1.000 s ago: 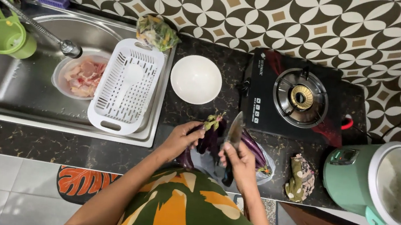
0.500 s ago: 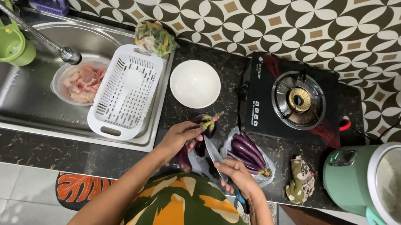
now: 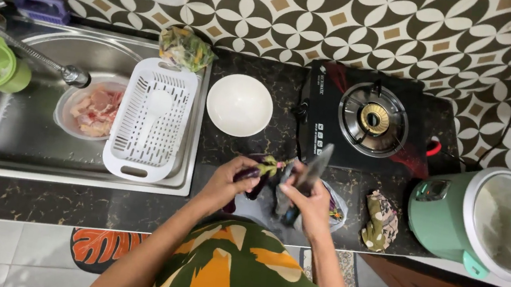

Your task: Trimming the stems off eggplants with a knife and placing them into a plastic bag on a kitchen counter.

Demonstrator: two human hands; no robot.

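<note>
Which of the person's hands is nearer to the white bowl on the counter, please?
Left. The left hand, gripping an eggplant, sits just below the white bowl; the right hand, holding a knife, is farther right.

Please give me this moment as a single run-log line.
left hand: holds purple eggplant | right hand: holds knife, blade up | nearby: white bowl, gas stove

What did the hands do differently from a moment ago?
The right hand lifted the knife again, blade tilted up by the eggplant that the left hand holds; half a second ago it was angled lower. The white bowl, white basket and stove stayed put.
</note>
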